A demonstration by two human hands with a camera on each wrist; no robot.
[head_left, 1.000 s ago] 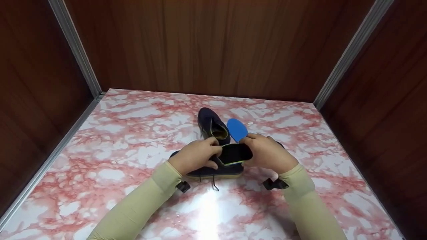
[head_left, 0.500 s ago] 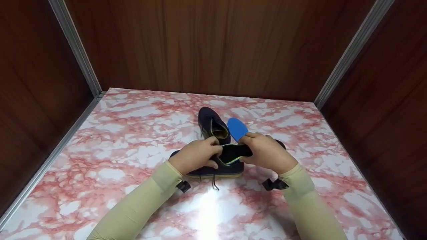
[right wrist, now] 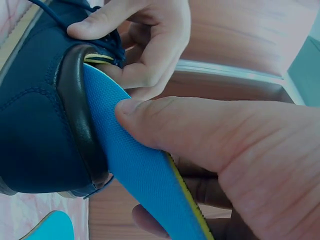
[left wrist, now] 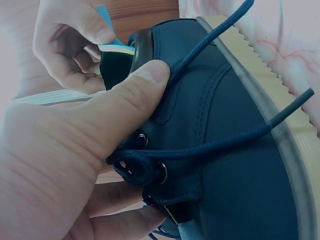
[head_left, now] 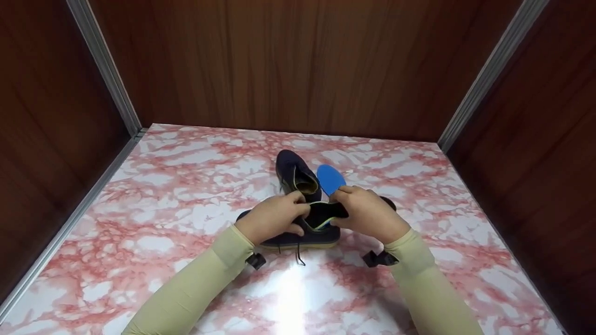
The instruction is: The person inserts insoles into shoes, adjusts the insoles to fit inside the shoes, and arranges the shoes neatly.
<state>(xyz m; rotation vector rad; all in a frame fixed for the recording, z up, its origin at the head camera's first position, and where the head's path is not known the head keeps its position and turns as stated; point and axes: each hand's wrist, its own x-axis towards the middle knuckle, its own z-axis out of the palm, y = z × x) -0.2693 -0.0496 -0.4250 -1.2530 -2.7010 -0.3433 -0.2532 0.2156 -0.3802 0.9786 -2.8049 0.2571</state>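
A dark navy lace-up shoe [head_left: 298,239] with a tan sole lies across the table, toe to the left. My left hand [head_left: 274,216] grips it near the laces, thumb on the outside in the left wrist view and fingers around the opening. My right hand [head_left: 372,214] pinches an insole [right wrist: 135,155], blue-faced with a yellow edge. Its front end is inside the shoe's opening, hidden there; its other end [head_left: 389,203] sticks out beyond my right hand, looking black in the head view. A second blue insole [head_left: 330,178] lies just beyond that hand.
Another navy shoe [head_left: 293,170] stands behind the held one, toe pointing away, close to the second insole. Red-and-white marbled tabletop [head_left: 186,186] surrounds them. Brown wood-look panels [head_left: 298,65] rise at the back and both sides.
My right hand has turned the insole more on edge and moved slightly left, carrying it a little further into the shoe. My left hand and the shoes have stayed put.
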